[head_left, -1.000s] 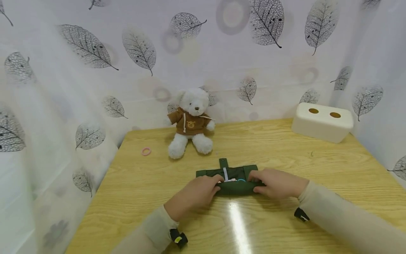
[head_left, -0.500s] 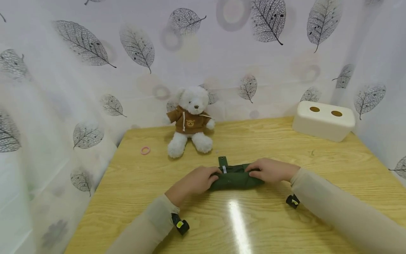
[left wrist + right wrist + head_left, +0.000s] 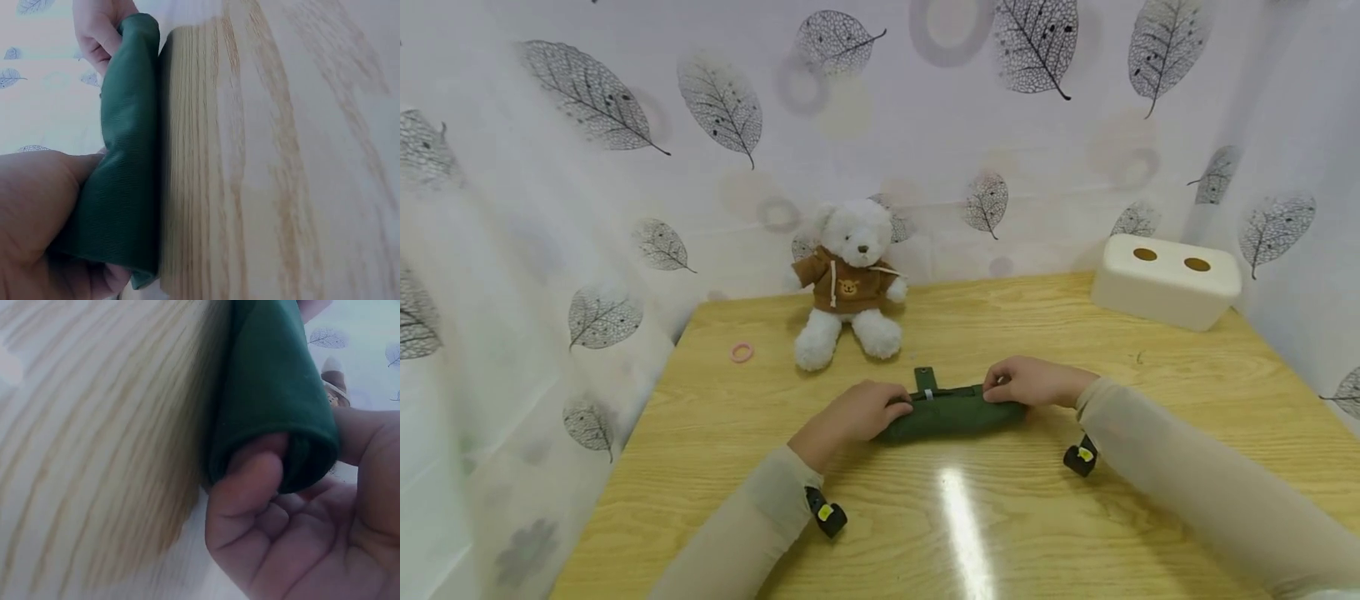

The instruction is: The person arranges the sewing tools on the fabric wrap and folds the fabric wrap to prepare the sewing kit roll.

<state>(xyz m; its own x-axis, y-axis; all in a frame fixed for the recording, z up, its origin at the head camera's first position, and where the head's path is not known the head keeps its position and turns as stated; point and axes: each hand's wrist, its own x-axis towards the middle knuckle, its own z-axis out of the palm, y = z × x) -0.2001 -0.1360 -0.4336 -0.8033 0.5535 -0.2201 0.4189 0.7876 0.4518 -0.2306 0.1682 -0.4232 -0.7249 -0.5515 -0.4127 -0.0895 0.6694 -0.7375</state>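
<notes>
A dark green fabric roll-up pouch (image 3: 958, 415) lies partly rolled on the wooden table, with its snap strap (image 3: 925, 379) sticking out on the far side. My left hand (image 3: 868, 410) grips its left end, thumb on the near face and fingers curled at the end. At the other end my right hand (image 3: 1030, 382) holds the roll. In the right wrist view, a finger (image 3: 259, 472) of that hand tucks into the open end of the green tube. Whatever the fabric wraps is hidden.
A white teddy bear (image 3: 850, 279) in a brown hoodie sits behind the pouch. To its left lies a pink ring (image 3: 741, 352). A cream box (image 3: 1165, 282) with two oval holes stands at the back right. Leaf-print curtain (image 3: 925, 125) hangs behind the table (image 3: 880, 517).
Both hands have rolled the pouch's near edge away from me, toward the strap. The inner pockets and the small items that showed are now covered, and less of the pale inner strip shows.
</notes>
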